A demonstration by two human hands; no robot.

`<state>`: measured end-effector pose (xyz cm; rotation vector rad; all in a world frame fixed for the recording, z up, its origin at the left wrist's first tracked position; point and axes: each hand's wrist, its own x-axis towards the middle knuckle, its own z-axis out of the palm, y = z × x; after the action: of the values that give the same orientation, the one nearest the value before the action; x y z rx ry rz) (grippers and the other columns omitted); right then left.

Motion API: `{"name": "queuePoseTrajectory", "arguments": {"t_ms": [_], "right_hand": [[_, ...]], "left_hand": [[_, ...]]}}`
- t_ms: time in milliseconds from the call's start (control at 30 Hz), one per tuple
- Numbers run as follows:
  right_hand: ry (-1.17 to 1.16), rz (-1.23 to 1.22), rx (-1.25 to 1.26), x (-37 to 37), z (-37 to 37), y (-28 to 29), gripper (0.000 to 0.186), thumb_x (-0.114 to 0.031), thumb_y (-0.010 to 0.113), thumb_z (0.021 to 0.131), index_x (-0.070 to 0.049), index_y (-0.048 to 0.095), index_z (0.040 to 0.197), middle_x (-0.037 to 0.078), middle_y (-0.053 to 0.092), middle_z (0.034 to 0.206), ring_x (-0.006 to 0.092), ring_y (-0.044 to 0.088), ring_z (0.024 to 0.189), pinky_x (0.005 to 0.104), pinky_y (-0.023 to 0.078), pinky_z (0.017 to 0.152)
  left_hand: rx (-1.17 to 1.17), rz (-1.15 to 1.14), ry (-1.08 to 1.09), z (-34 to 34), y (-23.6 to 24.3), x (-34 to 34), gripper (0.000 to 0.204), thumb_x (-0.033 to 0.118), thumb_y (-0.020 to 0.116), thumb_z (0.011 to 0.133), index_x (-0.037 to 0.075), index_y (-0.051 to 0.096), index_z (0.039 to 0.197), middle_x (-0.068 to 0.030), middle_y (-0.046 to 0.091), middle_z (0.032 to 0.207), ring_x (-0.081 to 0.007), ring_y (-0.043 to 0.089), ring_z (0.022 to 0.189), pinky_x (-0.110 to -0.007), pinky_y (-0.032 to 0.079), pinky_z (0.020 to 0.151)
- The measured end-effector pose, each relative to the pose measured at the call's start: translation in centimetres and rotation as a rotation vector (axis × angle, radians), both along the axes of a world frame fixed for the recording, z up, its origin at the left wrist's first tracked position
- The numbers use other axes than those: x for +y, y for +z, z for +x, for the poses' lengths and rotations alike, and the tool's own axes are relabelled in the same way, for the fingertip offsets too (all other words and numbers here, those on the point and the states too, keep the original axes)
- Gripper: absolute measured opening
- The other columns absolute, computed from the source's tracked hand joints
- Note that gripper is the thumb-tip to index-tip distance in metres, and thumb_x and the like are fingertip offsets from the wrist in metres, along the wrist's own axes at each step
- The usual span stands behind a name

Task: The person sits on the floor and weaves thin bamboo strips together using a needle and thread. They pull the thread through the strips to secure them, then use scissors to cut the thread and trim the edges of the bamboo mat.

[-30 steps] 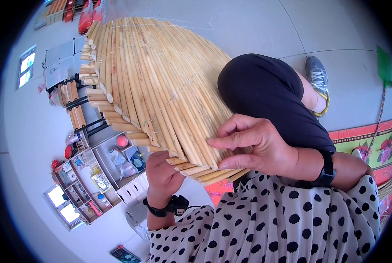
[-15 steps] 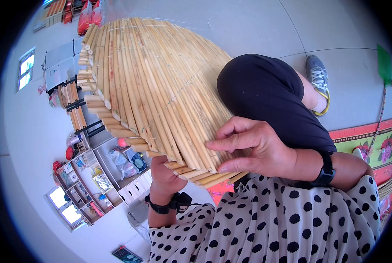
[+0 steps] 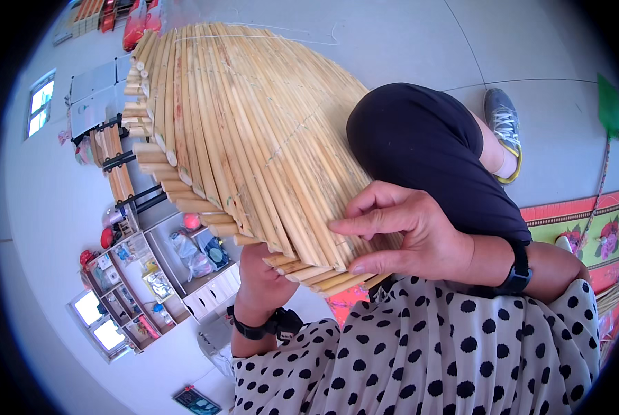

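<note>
A fan-like mat of pale reed sticks (image 3: 233, 124), stitched with thin string, lies tilted in front of me, with staggered stick ends along its left and lower edges. My right hand (image 3: 413, 235) touches its top near the lower right corner, fingers bent and apart, thumb and forefinger on separate spots. My left hand (image 3: 257, 280) grips the lower edge from underneath, its fingertips mostly hidden by the sticks. Loose white thread (image 3: 309, 37) trails beyond the mat's far end. My dark-trousered knee (image 3: 420, 145) is against the mat's right side.
My shoe (image 3: 502, 121) is on the tiled floor (image 3: 531, 41). At right lie a floral mat (image 3: 565, 225) and a green object (image 3: 607, 104). Cluttered shelves (image 3: 129, 290), a metal rack (image 3: 122, 173) and red bags (image 3: 143, 24) stand at left and far left.
Both hands and the mat shift only slightly; the right hand keeps its place near the lower corner and the left stays beneath the edge.
</note>
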<state>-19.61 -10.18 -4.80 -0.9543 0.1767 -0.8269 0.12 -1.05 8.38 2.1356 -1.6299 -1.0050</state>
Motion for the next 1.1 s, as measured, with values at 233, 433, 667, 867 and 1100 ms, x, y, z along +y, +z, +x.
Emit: {"name": "queuePoseTrajectory", "arguments": {"t_ms": [233, 433, 667, 867, 1100], "right_hand": [[0.042, 0.007, 0.009, -0.2, -0.2, 0.0, 0.045, -0.003, 0.081, 0.075, -0.005, 0.068, 0.118, 0.006, 0.057, 0.104, 0.0119, 0.057, 0.088, 0.0249, 0.049, 0.078], [0.028, -0.001, 0.006, -0.3, -0.1, 0.0, 0.044, -0.004, 0.081, 0.075, -0.005, 0.068, 0.117, 0.006, 0.058, 0.105, 0.0133, 0.058, 0.092, 0.0257, 0.050, 0.081], [0.040, 0.008, 0.013, -0.4, -0.1, 0.1, 0.045, -0.004, 0.081, 0.074, -0.005, 0.068, 0.117, 0.006, 0.058, 0.104, 0.0142, 0.058, 0.093, 0.0260, 0.050, 0.082], [0.040, -0.002, 0.013, -0.4, -0.2, 0.1, 0.045, -0.005, 0.081, 0.074, -0.005, 0.068, 0.117, 0.007, 0.058, 0.103, 0.0150, 0.058, 0.093, 0.0265, 0.050, 0.082], [0.052, 0.016, -0.002, -0.6, -0.2, 0.0, 0.044, -0.005, 0.081, 0.075, -0.005, 0.068, 0.118, 0.007, 0.058, 0.102, 0.0152, 0.058, 0.092, 0.0264, 0.050, 0.082]], "left_hand": [[0.039, -0.040, -0.094, 0.2, 0.2, -0.2, 0.029, 0.009, 0.067, 0.078, 0.010, 0.071, 0.106, -0.0082, 0.070, 0.108, -0.0306, 0.067, 0.101, -0.036, 0.051, 0.088], [-0.071, -0.006, -0.360, 1.9, 0.6, -0.7, 0.036, 0.020, 0.070, 0.079, 0.002, 0.067, 0.111, -0.0109, 0.068, 0.113, -0.0262, 0.066, 0.104, -0.036, 0.052, 0.089], [-0.073, 0.043, -0.404, 1.5, 1.7, -1.7, 0.028, 0.002, 0.065, 0.078, 0.006, 0.069, 0.105, -0.0110, 0.069, 0.104, -0.0334, 0.067, 0.091, -0.036, 0.053, 0.081], [-0.144, 0.087, -0.509, 2.1, 2.6, -2.3, 0.030, 0.003, 0.065, 0.077, 0.005, 0.069, 0.107, -0.0121, 0.068, 0.106, -0.0353, 0.065, 0.095, -0.038, 0.052, 0.083], [-0.058, 0.141, -0.456, 2.6, 2.5, -2.2, 0.033, 0.004, 0.060, 0.078, 0.006, 0.069, 0.110, -0.0136, 0.066, 0.112, -0.0372, 0.061, 0.104, -0.041, 0.047, 0.093]]}}
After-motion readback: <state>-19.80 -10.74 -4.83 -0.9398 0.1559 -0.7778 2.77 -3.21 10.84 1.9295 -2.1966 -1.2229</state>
